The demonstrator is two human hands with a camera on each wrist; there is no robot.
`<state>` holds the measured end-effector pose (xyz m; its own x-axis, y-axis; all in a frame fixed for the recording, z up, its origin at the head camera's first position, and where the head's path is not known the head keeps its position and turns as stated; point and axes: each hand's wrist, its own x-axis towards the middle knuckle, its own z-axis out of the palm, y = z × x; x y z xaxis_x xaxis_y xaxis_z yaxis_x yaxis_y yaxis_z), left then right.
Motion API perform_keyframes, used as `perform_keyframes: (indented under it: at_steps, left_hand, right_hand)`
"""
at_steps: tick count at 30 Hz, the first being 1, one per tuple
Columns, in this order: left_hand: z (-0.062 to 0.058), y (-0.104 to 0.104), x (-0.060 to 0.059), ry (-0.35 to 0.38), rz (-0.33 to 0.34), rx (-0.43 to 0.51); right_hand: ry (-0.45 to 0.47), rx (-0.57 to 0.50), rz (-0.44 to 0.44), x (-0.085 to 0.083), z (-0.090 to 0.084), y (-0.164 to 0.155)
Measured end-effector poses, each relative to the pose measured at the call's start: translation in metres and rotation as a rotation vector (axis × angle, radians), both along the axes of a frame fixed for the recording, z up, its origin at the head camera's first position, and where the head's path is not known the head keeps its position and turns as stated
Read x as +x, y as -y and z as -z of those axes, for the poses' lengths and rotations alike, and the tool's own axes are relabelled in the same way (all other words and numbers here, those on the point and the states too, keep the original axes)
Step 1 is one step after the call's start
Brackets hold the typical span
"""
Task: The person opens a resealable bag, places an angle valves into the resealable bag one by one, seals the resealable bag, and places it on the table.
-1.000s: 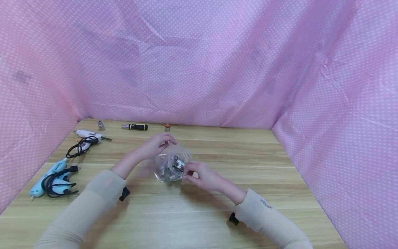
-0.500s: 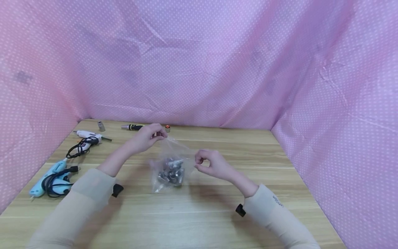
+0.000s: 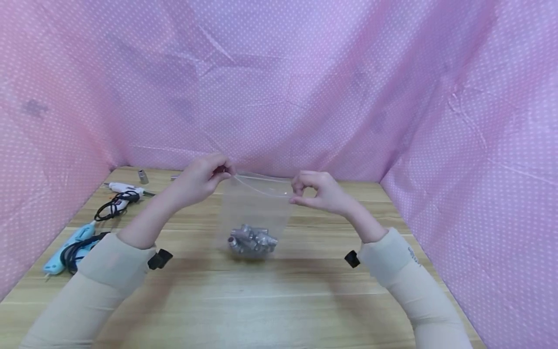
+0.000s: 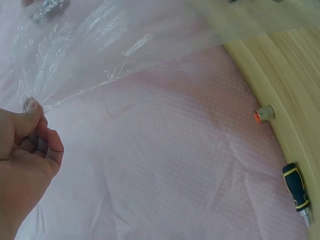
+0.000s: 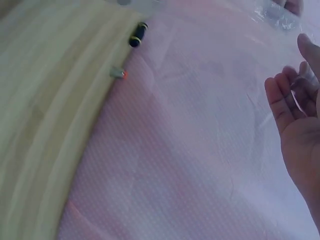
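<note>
A clear plastic bag (image 3: 257,208) hangs between my two raised hands, its mouth stretched across the top. Several silvery metal socket-like pieces (image 3: 252,240) lie bunched at its bottom, close over the table. Thumb and fingers of my left hand (image 3: 205,177) pinch the upper left corner; the left wrist view shows the film gathered at the left fingertips (image 4: 33,104). At the upper right corner, my right hand (image 3: 320,191) holds the rim between thumb and curled fingers. Much of that hand (image 5: 302,130) is cut off by the right wrist view's edge.
On the table (image 3: 244,310), a white corded tool (image 3: 124,188) and a blue corded glue gun (image 3: 71,249) lie at left. A metal socket (image 3: 142,177), a black-yellow screwdriver (image 4: 296,186) and a small orange-topped metal piece (image 4: 265,114) sit along the back. Pink dotted cloth (image 3: 279,87) surrounds the table.
Both hands have risen, and the right has moved away from the left. The bag has gone from crumpled to stretched upright, with the metal pieces settled at its bottom.
</note>
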<state>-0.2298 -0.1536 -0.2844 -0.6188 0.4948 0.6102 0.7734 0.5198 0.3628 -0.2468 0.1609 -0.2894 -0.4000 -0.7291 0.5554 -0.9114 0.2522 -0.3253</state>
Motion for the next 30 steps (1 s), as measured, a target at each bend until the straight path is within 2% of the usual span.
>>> perform_keyframes:
  at_steps: [5, 9, 12, 16, 21, 24, 27, 30]
  left_hand:
    - [-0.005, -0.01, 0.01, 0.025, -0.002, 0.04]
    - [0.004, -0.018, 0.01, 0.073, 0.026, 0.088]
    - [0.014, -0.022, 0.008, 0.114, 0.013, 0.121]
    - [0.024, -0.026, 0.006, 0.161, -0.044, 0.212]
    - [0.03, -0.028, 0.004, 0.289, -0.074, 0.349]
    - [0.033, -0.027, 0.003, 0.336, -0.115, 0.352]
    - [0.035, -0.025, 0.002, 0.35, -0.162, 0.32]
    - [0.037, -0.024, 0.002, 0.355, -0.174, 0.297]
  right_hand:
    - [0.038, -0.039, -0.002, 0.001, -0.022, -0.008]
    - [0.066, -0.028, 0.026, 0.008, -0.031, -0.012]
    - [0.071, -0.019, 0.038, 0.003, -0.023, -0.017]
    - [0.082, -0.036, 0.049, -0.012, -0.004, -0.025]
    - [0.16, -0.088, 0.01, -0.017, 0.008, -0.031]
    - [0.188, -0.107, -0.018, -0.015, 0.01, -0.031]
    - [0.189, -0.114, -0.019, -0.013, 0.011, -0.031]
    - [0.159, -0.109, 0.005, -0.013, 0.011, -0.031]
